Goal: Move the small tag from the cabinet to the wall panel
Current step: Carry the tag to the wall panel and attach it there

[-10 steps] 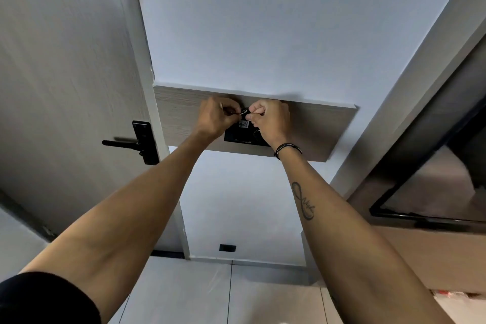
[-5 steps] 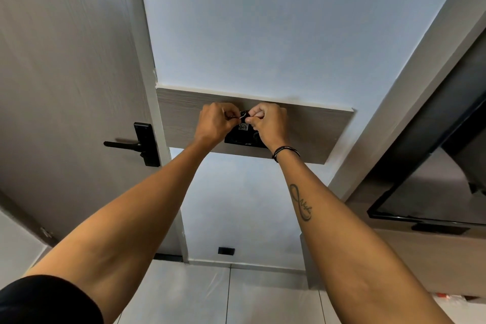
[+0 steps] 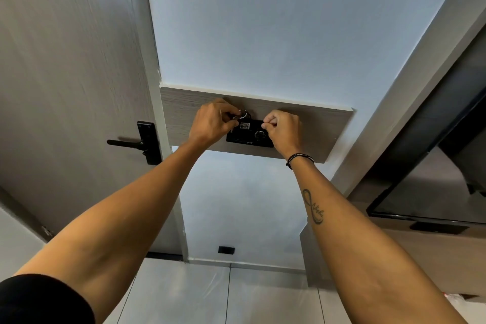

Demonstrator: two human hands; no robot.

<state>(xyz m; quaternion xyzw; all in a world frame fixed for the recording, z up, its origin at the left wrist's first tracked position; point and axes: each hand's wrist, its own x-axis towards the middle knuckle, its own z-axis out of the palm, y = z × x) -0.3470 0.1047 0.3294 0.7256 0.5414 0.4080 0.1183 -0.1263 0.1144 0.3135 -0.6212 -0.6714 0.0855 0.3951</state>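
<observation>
Metal ring [image 3: 243,114] in L-hand fingers [image 3: 228,116]

tag [image 3: 244,126] on wall panel [image 3: 315,123] | door handle [image 3: 126,143] left

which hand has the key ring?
The left hand: it pinches the metal ring above the black box. The right hand is a closed fist beside it.

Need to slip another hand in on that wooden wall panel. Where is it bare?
The wooden panel is bare right of the right hand up to its right end, and on a short strip between the door frame and left hand. Crowded at the black unit, tag and ring.
</observation>
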